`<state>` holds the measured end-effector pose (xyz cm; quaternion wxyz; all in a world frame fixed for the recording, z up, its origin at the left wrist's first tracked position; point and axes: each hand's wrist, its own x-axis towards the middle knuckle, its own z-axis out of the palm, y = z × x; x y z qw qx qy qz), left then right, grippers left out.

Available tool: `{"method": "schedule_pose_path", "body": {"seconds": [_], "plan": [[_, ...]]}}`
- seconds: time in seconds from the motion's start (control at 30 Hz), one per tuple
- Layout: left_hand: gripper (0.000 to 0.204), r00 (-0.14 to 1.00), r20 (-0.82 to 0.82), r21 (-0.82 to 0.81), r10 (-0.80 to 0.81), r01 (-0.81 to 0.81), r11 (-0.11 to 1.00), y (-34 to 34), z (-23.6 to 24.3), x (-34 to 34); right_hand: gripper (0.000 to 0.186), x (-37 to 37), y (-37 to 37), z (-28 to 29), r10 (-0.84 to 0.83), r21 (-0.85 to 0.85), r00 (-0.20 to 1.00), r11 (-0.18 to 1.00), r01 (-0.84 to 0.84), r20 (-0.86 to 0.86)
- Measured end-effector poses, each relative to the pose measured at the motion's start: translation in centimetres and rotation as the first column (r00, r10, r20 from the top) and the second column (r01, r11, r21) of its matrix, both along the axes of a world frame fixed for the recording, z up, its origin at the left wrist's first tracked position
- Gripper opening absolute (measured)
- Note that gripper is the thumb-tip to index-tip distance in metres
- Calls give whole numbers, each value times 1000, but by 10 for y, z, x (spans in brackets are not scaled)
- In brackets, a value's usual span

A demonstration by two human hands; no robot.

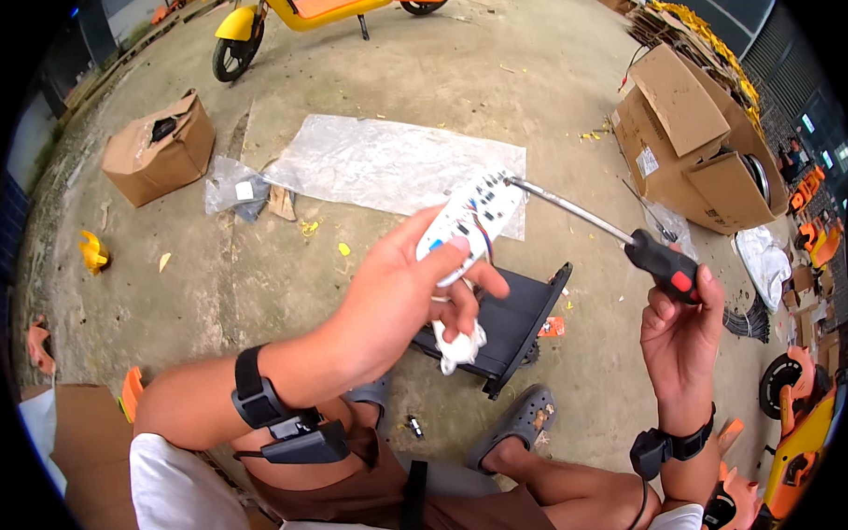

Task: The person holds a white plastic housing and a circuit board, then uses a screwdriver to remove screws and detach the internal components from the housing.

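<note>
My left hand (387, 280) grips a long white circuit board (485, 207) between thumb and fingers. Small dark components and a bundle of coloured wires show on its upper face. In my right hand (683, 335) is a screwdriver (662, 264) with a black and red handle, held by the handle's end. Its metal shaft slants to the far end of the board, and the tip appears to meet it there. Below my left fingers is a white plastic piece (460, 348); whether they touch it I cannot tell. Behind it lies a black plastic case (515, 323) on the ground.
A clear plastic sheet (346, 160) is spread on the concrete. Cardboard boxes stand at left (163, 153) and right (677, 144). A yellow-orange scooter (331, 7) is parked at the far side. My clog (518, 428) rests near the case. Orange body parts lie along the right edge.
</note>
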<state>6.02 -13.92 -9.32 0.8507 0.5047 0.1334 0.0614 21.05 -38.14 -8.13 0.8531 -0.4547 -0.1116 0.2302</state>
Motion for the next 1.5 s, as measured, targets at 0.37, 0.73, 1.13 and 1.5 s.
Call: {"method": "schedule_pose_path", "body": {"seconds": [0.37, 0.73, 1.13, 1.5], "plan": [[53, 974, 58, -1, -217, 217, 976, -7, 10, -8, 40, -18, -11, -22, 3, -29, 993, 1000, -6, -118], [55, 970, 79, 47, -230, 227, 973, -9, 9, -8, 41, -21, -12, -22, 32, -45, 995, 998, -37, -90], [47, 988, 57, -4, -145, 145, 989, -5, 15, -11, 40, -10, -22, -24, -26, 55, 995, 998, 32, -98], [50, 993, 92, 35, -74, 72, 997, -6, 17, -12, 37, -4, -25, -29, -11, 104, 997, 994, 19, -78]]}}
